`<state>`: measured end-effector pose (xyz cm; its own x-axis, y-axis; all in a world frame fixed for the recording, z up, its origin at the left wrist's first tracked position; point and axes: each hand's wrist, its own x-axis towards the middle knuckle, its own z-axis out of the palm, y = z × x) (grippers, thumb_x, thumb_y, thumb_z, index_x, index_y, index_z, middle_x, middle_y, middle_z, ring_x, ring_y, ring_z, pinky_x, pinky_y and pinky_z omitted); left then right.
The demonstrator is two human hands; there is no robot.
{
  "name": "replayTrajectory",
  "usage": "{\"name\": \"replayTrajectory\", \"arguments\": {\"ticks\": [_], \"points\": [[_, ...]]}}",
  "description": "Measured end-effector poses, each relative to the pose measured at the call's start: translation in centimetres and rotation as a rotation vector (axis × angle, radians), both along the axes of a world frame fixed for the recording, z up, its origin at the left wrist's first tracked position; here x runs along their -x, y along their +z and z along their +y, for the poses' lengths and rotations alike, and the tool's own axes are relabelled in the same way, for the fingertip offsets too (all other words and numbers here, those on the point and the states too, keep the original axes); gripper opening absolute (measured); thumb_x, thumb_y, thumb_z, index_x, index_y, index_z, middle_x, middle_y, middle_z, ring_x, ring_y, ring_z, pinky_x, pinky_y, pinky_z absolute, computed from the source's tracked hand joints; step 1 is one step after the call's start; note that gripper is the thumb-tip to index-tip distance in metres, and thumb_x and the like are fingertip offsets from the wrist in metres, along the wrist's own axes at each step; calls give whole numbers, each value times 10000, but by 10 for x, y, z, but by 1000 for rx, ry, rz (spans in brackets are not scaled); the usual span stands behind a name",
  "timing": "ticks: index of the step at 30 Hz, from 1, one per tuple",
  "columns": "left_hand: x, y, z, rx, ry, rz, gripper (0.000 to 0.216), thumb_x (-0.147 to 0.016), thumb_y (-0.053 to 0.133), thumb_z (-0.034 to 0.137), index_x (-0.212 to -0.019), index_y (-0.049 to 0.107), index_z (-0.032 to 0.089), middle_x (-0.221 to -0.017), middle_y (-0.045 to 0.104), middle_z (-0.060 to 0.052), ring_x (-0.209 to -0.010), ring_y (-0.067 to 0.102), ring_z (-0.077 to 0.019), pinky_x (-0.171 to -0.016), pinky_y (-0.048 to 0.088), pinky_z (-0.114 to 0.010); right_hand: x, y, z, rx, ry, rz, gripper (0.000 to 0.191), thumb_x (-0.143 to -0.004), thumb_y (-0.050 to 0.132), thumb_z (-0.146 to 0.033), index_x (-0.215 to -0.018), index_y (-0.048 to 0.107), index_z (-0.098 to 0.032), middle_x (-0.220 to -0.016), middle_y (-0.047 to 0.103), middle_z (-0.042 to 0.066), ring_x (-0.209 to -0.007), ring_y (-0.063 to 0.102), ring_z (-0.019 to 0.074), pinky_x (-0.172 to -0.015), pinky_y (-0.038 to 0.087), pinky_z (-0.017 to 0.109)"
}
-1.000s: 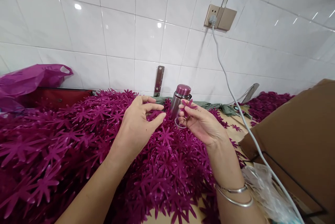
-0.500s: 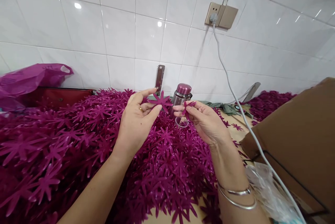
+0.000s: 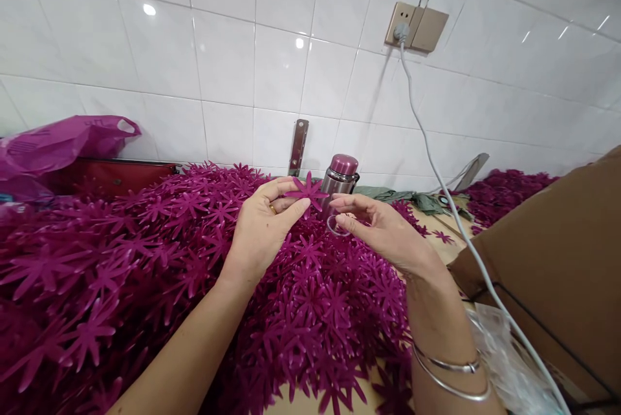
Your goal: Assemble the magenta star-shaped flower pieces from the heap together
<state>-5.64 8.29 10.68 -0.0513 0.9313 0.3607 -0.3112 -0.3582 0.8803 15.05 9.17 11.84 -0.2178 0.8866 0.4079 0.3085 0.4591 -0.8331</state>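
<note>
My left hand [image 3: 262, 227] pinches a magenta star-shaped plastic flower [image 3: 306, 191] between thumb and fingers, raised above a big heap of the same flowers [image 3: 145, 260]. My right hand [image 3: 383, 231] is just to the right of it, its fingers curled around a small clear ring [image 3: 336, 226]. The fingertips of both hands nearly meet. A metal flask with a magenta cap [image 3: 339, 181] stands right behind the hands.
A brown cardboard box [image 3: 557, 260] fills the right side. A grey cable [image 3: 436, 169] runs from the wall socket [image 3: 417, 26] down past the box. A magenta plastic bag [image 3: 58, 143] lies at the far left, a second flower pile [image 3: 499, 190] at the back right, and clear plastic wrap [image 3: 504, 357] near my right wrist.
My left hand picked a flower out of the heap and lifted it toward the right hand. The small flower piece seen earlier in my right fingers no longer shows.
</note>
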Motion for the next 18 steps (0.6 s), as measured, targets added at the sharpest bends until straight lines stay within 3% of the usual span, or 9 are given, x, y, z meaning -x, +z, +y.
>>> {"name": "replayTrajectory", "arguments": {"ticks": [5, 9, 13, 18], "points": [[-5, -2, -2, -23, -24, 78, 273, -757, 830, 229, -1002, 727, 165, -1148, 735, -61, -864, 728, -128, -910, 583, -292, 9, 0, 0, 12, -35, 165, 344, -855, 786, -485, -1099, 753, -244, -917, 736, 27, -797, 616, 170, -764, 484, 337], [-11, -7, -4, -137, 3, 178, 202, -792, 784, 191, -987, 733, 177, -1330, 599, -75, -958, 721, -119, -955, 597, -302, 24, -4, 3, 88, 69, 319, 310, -735, 889, -457, -908, 770, -229, -875, 718, -4, -759, 576, 138, -738, 460, 302], [-11, -8, -5, -181, 129, 293, 304, -810, 779, 219, -1104, 714, 177, -1337, 561, -102, -1029, 696, -147, -944, 605, -318, 30, -5, 4, 141, 107, 479, 348, -666, 942, -445, -777, 700, -221, -706, 634, -56, -632, 486, 96, -641, 412, 262], [-9, -5, -7, -71, 14, 280, 406, -883, 733, 293, -1257, 667, 151, -1234, 692, -118, -1068, 697, -180, -975, 568, -335, 28, -2, 3, 173, 110, 552, 457, -632, 967, -453, -895, 668, -229, -608, 579, -91, -566, 453, 85, -580, 385, 234]]}}
